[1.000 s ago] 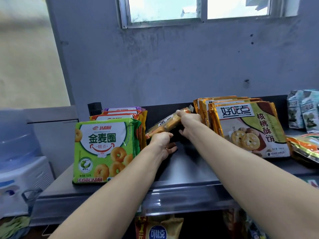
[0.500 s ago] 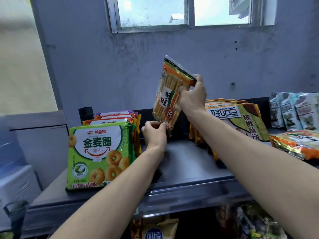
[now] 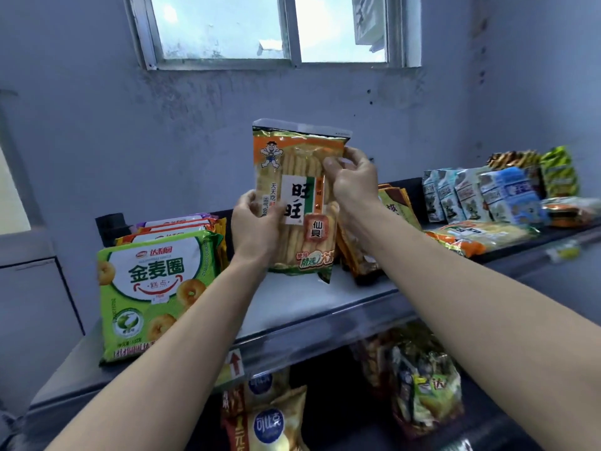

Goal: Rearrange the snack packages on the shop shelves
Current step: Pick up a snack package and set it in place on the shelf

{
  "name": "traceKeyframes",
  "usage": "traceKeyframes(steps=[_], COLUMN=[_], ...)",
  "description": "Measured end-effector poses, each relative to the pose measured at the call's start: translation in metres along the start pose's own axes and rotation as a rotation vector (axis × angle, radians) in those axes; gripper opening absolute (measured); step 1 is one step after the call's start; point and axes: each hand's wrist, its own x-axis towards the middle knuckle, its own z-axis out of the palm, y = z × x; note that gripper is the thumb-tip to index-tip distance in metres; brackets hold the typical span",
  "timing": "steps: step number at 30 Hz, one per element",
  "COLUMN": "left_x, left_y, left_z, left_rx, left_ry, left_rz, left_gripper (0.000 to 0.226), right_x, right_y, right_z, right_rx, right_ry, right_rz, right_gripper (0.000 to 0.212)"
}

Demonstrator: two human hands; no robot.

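An orange rice cracker pack (image 3: 296,177) stands upright in the air above the top shelf (image 3: 302,301), its front facing me. My left hand (image 3: 255,226) grips its lower left edge. My right hand (image 3: 353,182) grips its upper right side. To the left, a green ring biscuit pack (image 3: 156,294) leans at the front of a row of similar packs. Behind my right arm, a row of walnut biscuit packs (image 3: 395,206) is partly hidden.
Blue and grey snack bags (image 3: 481,196) stand at the shelf's right end, with an orange pack (image 3: 471,237) lying flat before them. Bags (image 3: 422,385) fill the lower shelf. A grey wall and window rise behind. A dark object (image 3: 109,224) sits at the back left.
The rice cracker pack rose from lying low between the two rows to upright and facing me. Both hands stayed on it; the left moved up its side.
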Motion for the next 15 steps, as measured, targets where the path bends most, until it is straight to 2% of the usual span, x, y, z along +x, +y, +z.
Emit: traceKeyframes(steps=[6, 10, 15], left_x=[-0.017, -0.038, -0.065], left_y=[0.02, 0.03, 0.037], left_z=[0.008, 0.026, 0.054], left_rx=[-0.016, -0.12, -0.182], left_ry=[0.118, 0.054, -0.107], left_rz=[0.061, 0.024, -0.007], left_gripper=[0.045, 0.039, 0.027], right_x=[-0.037, -0.051, -0.061], right_y=[-0.008, -0.011, -0.031], right_z=[-0.03, -0.062, -0.116], right_rx=[-0.055, -0.055, -0.066], right_ry=[-0.162, -0.162, -0.102], right_rz=[0.031, 0.077, 0.12], right_gripper=[0.007, 0.007, 0.005])
